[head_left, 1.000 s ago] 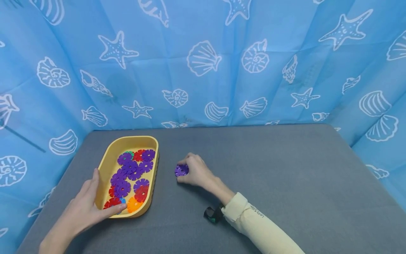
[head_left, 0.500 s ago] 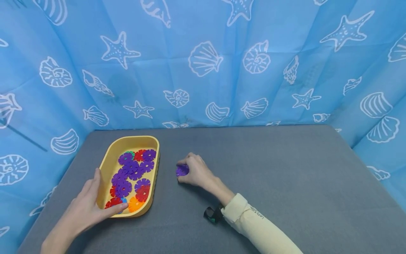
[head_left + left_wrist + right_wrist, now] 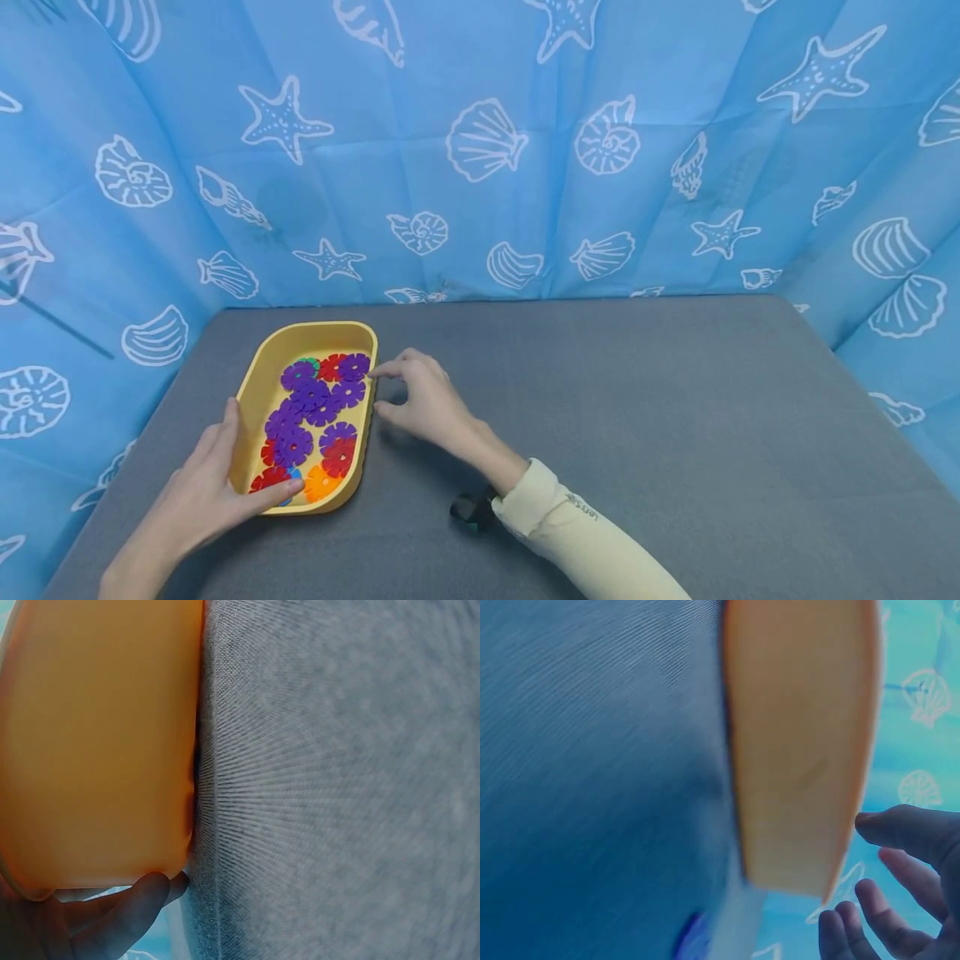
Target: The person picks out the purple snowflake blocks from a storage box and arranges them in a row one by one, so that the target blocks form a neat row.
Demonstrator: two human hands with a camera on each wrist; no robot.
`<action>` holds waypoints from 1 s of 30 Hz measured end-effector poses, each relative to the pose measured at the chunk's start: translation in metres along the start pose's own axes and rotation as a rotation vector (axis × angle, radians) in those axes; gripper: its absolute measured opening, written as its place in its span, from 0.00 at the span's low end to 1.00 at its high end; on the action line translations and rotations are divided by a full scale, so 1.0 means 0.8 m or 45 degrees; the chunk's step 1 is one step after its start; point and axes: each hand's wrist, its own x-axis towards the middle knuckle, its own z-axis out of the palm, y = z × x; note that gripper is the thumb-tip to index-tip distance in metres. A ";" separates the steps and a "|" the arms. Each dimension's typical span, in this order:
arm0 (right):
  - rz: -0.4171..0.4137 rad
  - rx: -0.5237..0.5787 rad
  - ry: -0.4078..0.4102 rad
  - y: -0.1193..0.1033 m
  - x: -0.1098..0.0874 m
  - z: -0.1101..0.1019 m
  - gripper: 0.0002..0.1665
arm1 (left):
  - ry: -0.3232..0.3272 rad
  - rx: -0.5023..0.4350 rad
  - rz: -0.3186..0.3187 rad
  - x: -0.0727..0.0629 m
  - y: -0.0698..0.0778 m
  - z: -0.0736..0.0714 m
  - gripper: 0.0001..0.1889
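My left hand (image 3: 201, 498) holds the yellow tray (image 3: 260, 400) at its left near corner, with the thumb across the near rim and the fingers along the outer wall. Several flower-shaped notched discs, mostly purple (image 3: 292, 446), lie in it, along with red discs (image 3: 339, 456), an orange disc (image 3: 320, 482) and bits of green and blue. At the tray's right rim my right hand (image 3: 427, 407) has its thumb and fingers spread apart, nothing between them. In the right wrist view, a purple disc (image 3: 694, 939) lies on the grey cloth; the right hand hides it in the head view.
The grey cloth-covered table (image 3: 637, 433) extends to the right of the tray. Behind it and along both sides hangs a blue curtain (image 3: 420, 142) printed with shells and starfish. A black strap (image 3: 471, 508) shows at my right wrist.
My right hand has let go of the purple disc on the table and moved left to the tray's right rim, its fingers spreading. The left hand and tray have stayed in place.
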 end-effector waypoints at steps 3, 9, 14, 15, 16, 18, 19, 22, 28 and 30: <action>-0.056 0.060 0.010 -0.019 0.005 0.006 0.22 | 0.001 0.005 0.005 0.000 0.000 0.000 0.76; -0.156 0.140 -0.052 -0.061 0.018 0.033 0.23 | 0.025 -0.011 0.046 -0.001 -0.003 0.000 0.75; -0.134 0.306 -0.123 -0.086 0.029 0.065 0.24 | 0.045 -0.006 0.084 -0.001 -0.005 0.003 0.74; -0.121 0.333 -0.128 -0.089 0.031 0.073 0.24 | 0.046 -0.005 0.090 -0.001 -0.005 0.003 0.73; -0.103 0.347 -0.131 -0.092 0.033 0.081 0.24 | 0.046 0.000 0.090 -0.001 -0.006 0.004 0.73; -0.078 0.354 -0.139 -0.094 0.036 0.097 0.25 | 0.051 0.010 0.096 -0.001 -0.007 0.004 0.73; -0.054 0.350 -0.143 -0.094 0.037 0.105 0.25 | 0.049 0.013 0.093 -0.001 -0.007 0.004 0.73; 0.038 0.289 -0.163 -0.089 0.038 0.123 0.24 | 0.052 0.019 0.086 -0.002 -0.006 0.005 0.73; 0.117 0.043 -0.123 -0.083 0.040 0.137 0.23 | 0.076 0.000 0.095 -0.001 -0.003 0.006 0.73; 0.125 -0.049 -0.100 -0.084 0.042 0.138 0.23 | 0.079 0.000 0.088 -0.001 -0.003 0.005 0.74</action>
